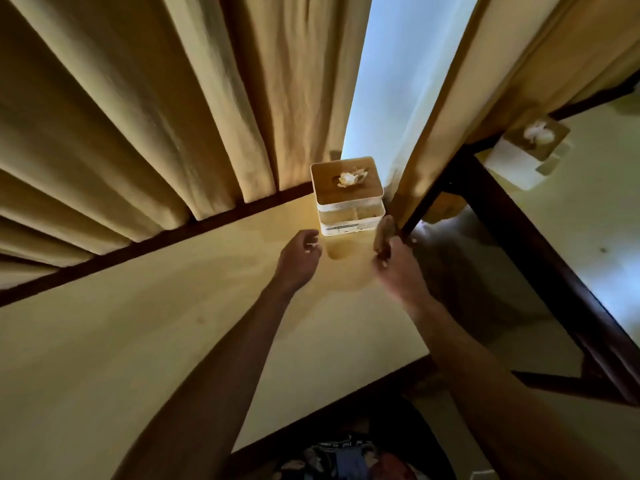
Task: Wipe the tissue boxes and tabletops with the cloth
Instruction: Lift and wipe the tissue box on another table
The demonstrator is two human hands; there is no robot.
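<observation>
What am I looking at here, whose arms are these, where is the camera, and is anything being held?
This is one picture from a camera worn on a person's head, looking forward and down, so the arms are the wearer's own. A tissue box stands at the far corner of a pale tabletop, by the curtains. The left hand reaches toward it, holding nothing. The right hand grips what looks like the cloth, though it is blurred. A second tissue box sits on another table to the right.
</observation>
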